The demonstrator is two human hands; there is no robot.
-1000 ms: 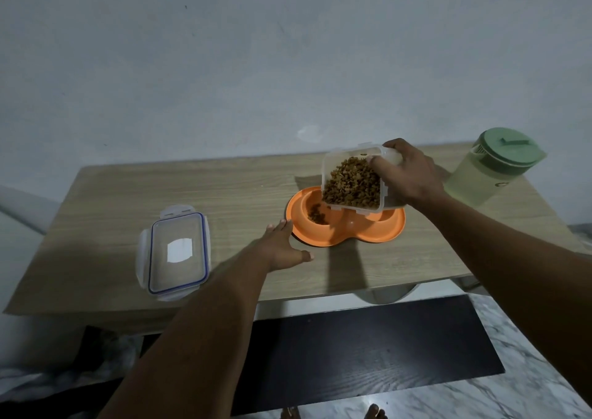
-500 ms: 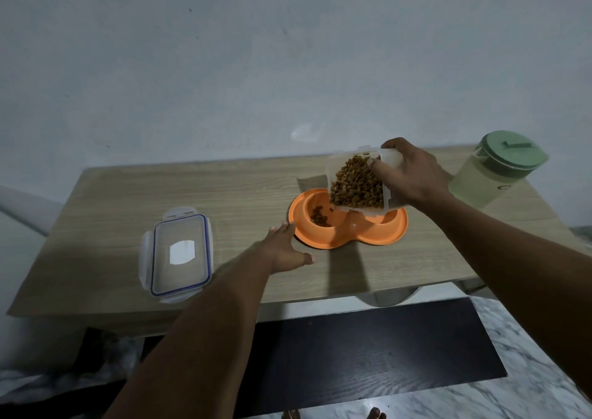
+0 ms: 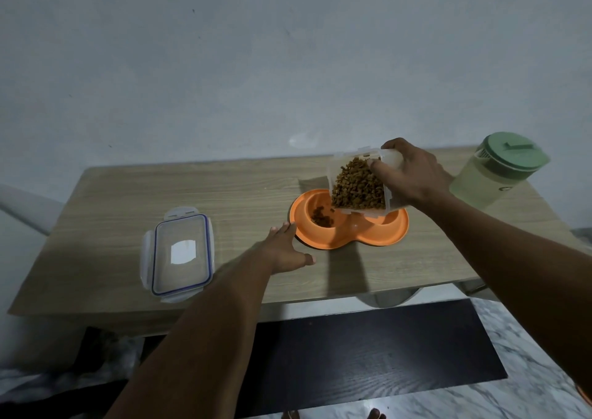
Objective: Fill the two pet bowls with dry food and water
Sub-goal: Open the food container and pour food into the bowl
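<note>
An orange double pet bowl point(image 3: 368, 237) sits on the wooden table point(image 3: 160, 200). Its left cup holds a small heap of brown kibble point(image 3: 323, 218); the right cup is partly hidden. My right hand point(image 3: 413, 175) grips a clear plastic food container point(image 3: 358, 183) full of kibble, tipped steeply toward the left cup, its mouth just above the bowl. My left hand point(image 3: 285, 252) lies flat on the table with straight fingers, its fingertips at the bowl's left rim. A clear water pitcher with a green lid point(image 3: 499, 168) stands at the far right.
The container's clear lid with blue seal point(image 3: 179, 255) lies on the table's left part. A grey wall rises behind the table. Below the front edge are a dark mat point(image 3: 368, 354) and marble floor point(image 3: 528, 396).
The container has tipped further, its mouth turned more downward. More kibble lies in the left cup. My left hand stays at the bowl's rim.
</note>
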